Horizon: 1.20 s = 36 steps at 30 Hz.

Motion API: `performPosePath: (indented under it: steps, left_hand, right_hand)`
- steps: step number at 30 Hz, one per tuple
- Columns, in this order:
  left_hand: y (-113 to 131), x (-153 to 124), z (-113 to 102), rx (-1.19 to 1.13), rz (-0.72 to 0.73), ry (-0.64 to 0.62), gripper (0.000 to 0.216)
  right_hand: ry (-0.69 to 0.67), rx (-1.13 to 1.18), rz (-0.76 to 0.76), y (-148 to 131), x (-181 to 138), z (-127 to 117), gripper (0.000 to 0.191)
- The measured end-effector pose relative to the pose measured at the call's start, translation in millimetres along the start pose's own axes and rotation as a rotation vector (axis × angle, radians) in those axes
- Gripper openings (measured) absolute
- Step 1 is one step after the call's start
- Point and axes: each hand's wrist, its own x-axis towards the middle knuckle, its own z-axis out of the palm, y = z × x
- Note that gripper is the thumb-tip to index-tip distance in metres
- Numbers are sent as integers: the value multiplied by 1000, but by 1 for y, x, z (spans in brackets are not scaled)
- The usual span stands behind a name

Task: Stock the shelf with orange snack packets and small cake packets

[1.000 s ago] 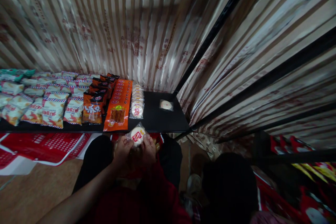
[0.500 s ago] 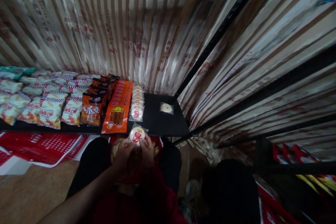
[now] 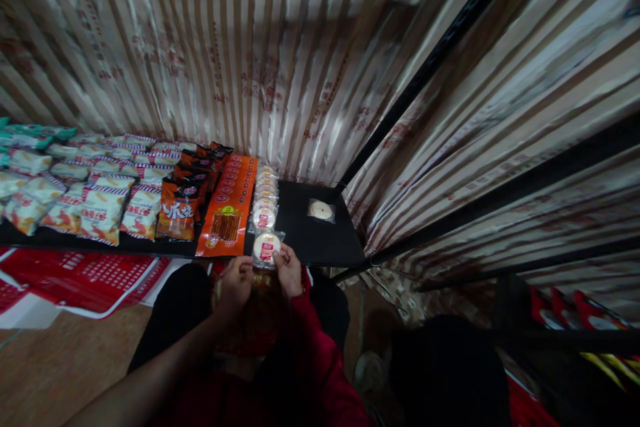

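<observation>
A clear packet with a round white snack and a red label (image 3: 267, 248) lies at the front edge of the black shelf (image 3: 320, 240). My right hand (image 3: 289, 271) pinches its lower right corner between thumb and fingers. Just left of the packet's lower corner is my left hand (image 3: 237, 282), its fingers curled together and apart from the packet. Directly behind, a row of matching round snack packets (image 3: 264, 203) runs back along the shelf. To the left of the row lies a long orange snack packet (image 3: 227, 207). One single round snack packet (image 3: 321, 210) lies farther right.
Brown-orange bags (image 3: 177, 210) and several white snack bags (image 3: 103, 210) fill the shelf's left part. A striped curtain (image 3: 280, 67) hangs behind, and a black frame post (image 3: 415, 80) slants up at the right. Red bags (image 3: 90, 280) hang below the shelf; red packets (image 3: 565, 307) are at far right.
The round snack packet has moved forward from above my lap onto the shelf edge, in line with the row. My left hand has come off it; my right hand still holds its corner.
</observation>
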Motion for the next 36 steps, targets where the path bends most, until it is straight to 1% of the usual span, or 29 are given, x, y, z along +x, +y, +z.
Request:
performPosePath:
  steps: [3, 7, 12, 15, 19, 24, 30, 36]
  left_hand:
    - [9, 8, 3, 79, 79, -10, 22]
    - [11, 18, 8, 178, 145, -80, 29]
    - [9, 27, 13, 319, 169, -140, 32]
    - [9, 30, 17, 381, 184, -159, 35]
    - [12, 34, 19, 452, 214, -192, 38]
    - [16, 40, 20, 492, 233, -228, 40]
    - [19, 43, 22, 503, 226, -261, 42]
    - [20, 41, 25, 584, 293, -316, 46]
  right_hand:
    - [-14, -56, -39, 0, 9, 3, 38]
    - [9, -140, -41, -2, 18, 5, 34]
    - [-11, -215, -41, -4, 28, 5, 36]
    - [-15, -232, -47, -4, 35, 6, 33]
    - [18, -248, -64, -5, 45, 12, 30]
    - [83, -285, -116, -5, 54, 17, 26]
    - [100, -351, -138, -2, 62, 16, 31]
    - [128, -433, -180, -4, 67, 18, 25]
